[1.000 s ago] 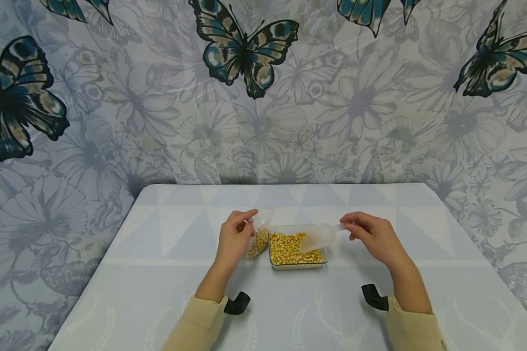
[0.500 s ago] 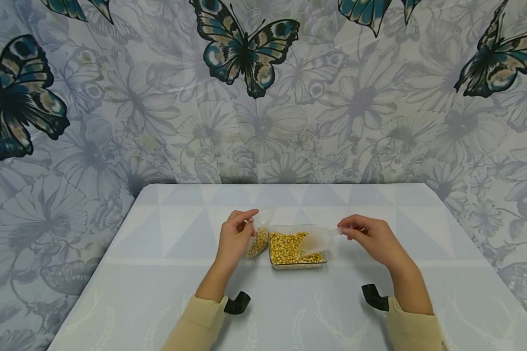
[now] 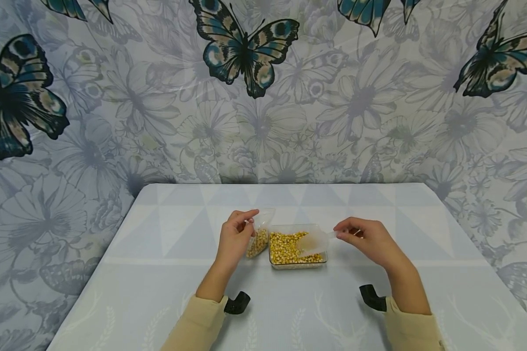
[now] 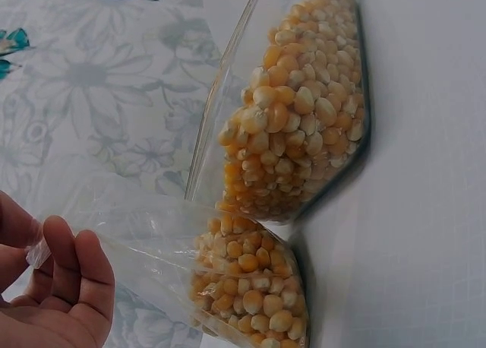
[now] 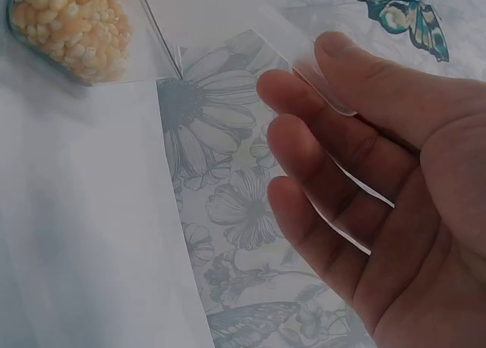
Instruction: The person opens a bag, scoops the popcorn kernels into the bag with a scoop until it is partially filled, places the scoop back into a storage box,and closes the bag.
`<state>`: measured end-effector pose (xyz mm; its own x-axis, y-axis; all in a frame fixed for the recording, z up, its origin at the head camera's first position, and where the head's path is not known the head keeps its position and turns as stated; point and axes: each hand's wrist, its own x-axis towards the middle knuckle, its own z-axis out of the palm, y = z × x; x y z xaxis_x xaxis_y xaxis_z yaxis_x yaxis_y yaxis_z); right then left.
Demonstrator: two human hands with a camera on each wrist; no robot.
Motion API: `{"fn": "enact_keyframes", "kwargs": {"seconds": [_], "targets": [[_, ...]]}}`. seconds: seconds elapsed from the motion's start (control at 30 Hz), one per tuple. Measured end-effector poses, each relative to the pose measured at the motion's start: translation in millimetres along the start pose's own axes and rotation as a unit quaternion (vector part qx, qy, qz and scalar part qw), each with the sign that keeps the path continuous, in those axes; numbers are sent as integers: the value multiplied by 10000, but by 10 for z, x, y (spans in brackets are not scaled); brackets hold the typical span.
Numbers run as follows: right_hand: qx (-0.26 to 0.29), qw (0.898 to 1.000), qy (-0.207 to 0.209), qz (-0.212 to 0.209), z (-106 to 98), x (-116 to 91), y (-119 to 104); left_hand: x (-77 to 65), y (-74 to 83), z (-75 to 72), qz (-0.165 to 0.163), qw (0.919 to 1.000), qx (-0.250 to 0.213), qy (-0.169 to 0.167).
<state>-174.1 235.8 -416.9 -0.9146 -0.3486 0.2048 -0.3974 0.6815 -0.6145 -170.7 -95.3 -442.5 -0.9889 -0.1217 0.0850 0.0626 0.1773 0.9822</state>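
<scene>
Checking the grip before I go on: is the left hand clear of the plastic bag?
No, the left wrist view shows the left hand pinching the plastic bag by its top.

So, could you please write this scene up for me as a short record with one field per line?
Left grip: bare hand, pinching the top of the bag
Right grip: bare hand, pinching the handle of the scoop
Scoop: pale, see-through, broad end at the corn in the box
Box: clear, rectangular, on the table
Bag: clear, corn in its lower part, beside the box
Backdrop: flowers and butterflies
</scene>
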Motion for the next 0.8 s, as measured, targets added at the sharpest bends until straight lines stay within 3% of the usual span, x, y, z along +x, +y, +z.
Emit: {"fn": "enact_keyframes", "kwargs": {"seconds": [0.27, 0.8], "targets": [[-179, 9993, -301, 148, 52, 12, 3, -13, 0, 8, 62, 9999, -121, -96], [-31, 9989, -453, 129, 188, 53, 52, -13, 12, 11, 77, 9998, -128, -138]]}}
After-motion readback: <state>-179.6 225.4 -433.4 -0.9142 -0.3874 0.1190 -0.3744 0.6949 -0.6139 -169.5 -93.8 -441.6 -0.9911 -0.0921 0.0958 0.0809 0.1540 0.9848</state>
